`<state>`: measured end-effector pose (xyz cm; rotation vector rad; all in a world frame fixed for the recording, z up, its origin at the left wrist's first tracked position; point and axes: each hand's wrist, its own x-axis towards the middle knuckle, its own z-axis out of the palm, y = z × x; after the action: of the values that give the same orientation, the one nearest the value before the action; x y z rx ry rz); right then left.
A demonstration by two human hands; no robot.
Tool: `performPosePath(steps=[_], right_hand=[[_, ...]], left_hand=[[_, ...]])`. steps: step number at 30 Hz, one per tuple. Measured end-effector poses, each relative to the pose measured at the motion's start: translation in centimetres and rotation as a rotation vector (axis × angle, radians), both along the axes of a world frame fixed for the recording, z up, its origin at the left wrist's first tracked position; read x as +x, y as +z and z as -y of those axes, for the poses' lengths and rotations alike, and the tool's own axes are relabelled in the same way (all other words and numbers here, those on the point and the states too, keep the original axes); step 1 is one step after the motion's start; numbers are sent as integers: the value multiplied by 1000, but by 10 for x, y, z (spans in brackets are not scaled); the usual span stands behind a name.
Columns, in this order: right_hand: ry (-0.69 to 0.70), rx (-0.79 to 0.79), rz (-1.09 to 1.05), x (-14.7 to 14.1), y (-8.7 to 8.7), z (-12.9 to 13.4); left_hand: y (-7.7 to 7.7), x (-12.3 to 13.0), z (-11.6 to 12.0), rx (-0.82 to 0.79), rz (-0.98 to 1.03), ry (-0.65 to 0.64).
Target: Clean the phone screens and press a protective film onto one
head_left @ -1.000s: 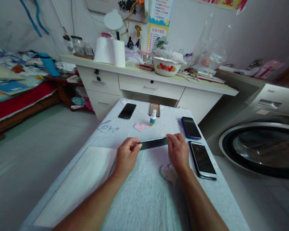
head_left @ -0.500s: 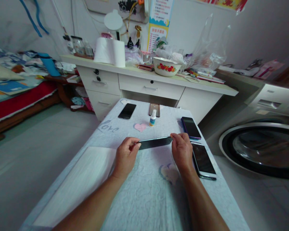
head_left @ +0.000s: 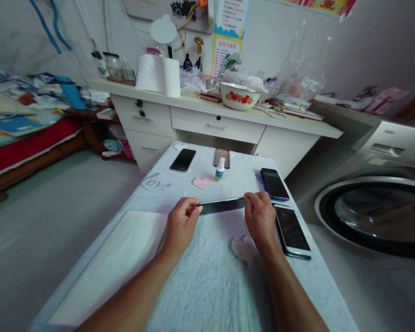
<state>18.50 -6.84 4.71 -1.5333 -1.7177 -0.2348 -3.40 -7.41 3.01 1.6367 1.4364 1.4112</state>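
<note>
Near the middle of the frame, a dark smartphone [head_left: 223, 206] is held tilted above the cloth-covered worktop [head_left: 200, 281]. The left hand [head_left: 181, 223] has its grip pinched on the phone's left end, and the right hand [head_left: 261, 219] grasps the right end. A white-framed phone [head_left: 293, 229] lies just beside the right hand, at centre right; a small white spray bottle [head_left: 219, 171] stands upright beyond the held phone.

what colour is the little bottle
The bottle is mostly white, its label blue and yellow; head view.
</note>
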Motion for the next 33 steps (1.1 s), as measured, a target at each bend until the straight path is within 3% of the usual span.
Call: performPosePath(steps=[33], right_hand=[[176, -44, -81, -32, -1, 9]], left_hand=[[0, 1, 2, -14, -15, -13]])
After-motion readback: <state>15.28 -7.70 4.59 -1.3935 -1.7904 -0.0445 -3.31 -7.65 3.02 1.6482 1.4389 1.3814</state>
